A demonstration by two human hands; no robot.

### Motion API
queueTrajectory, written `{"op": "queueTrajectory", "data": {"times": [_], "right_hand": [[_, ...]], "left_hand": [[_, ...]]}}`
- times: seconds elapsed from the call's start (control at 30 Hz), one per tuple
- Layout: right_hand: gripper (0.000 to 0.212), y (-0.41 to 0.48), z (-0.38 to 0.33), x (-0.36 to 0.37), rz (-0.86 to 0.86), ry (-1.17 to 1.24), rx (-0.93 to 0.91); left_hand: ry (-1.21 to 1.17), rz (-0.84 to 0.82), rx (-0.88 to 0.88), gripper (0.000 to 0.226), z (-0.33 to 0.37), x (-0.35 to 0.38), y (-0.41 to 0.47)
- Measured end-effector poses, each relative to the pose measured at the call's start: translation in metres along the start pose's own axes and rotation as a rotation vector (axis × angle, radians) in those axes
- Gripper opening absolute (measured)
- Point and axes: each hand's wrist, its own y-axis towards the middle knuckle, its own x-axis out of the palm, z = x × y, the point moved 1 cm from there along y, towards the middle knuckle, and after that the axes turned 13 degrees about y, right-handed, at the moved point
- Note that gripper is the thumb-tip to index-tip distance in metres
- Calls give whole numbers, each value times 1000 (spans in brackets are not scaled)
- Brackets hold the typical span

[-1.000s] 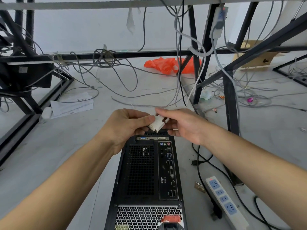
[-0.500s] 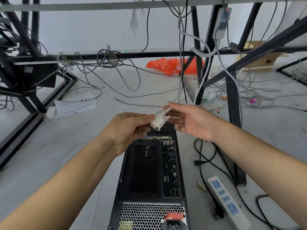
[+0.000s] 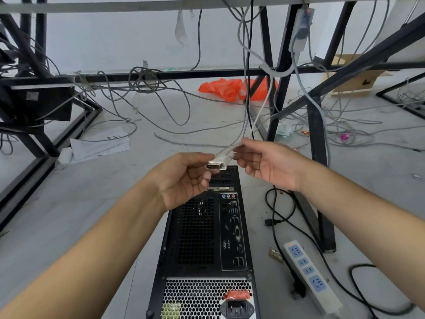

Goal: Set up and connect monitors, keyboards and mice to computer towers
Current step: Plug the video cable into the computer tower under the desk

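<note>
Holding DVI plug (image 3: 216, 164) above back panel of computer tower (image 3: 197, 231).
Pinched in the narrow grip of the left hand (image 3: 184, 178), pins facing camera; steadied at the white cable (image 3: 254, 124) by the fingertip grip of the right hand (image 3: 269, 164). Risks bent pins if pushed in tilted or flipped. Compared with a second ago: pin face turned into view, right hand back along the cable.

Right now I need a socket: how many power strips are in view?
2. One power strip lies on the floor right of the tower; the hanging strip is up on the frame. Others may be hidden.
</note>
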Motion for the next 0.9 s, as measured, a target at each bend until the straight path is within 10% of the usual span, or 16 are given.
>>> {"op": "queueTrajectory", "data": {"times": [0.9], "right_hand": [[10,6,5,-3,65,106,47]], "left_hand": [[111,107,138,32,-6,7,16]]}}
